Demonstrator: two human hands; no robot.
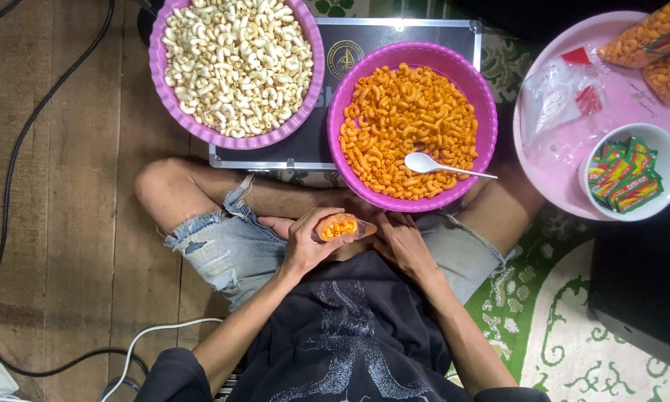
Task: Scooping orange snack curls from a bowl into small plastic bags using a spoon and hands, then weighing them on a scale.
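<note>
Head view: my left hand [309,246] grips small filled snack bag [341,226], right hand [402,242] loose and empty beside it; open top could spill onto my lap.

Orange macaroni fills the magenta bowl [484,112], where a white spoon [424,162] lies. Left of that bowl, a lilac basin [158,67] holds pale cream puffs; right of it, a pink tray [566,179] carries green-and-red sachets [624,176].

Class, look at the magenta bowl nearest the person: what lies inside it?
The magenta bowl holds orange elbow-shaped snacks, and a white plastic spoon rests on them, its handle reaching the rim. The bowl's bottom is hidden beneath the heap.
</note>
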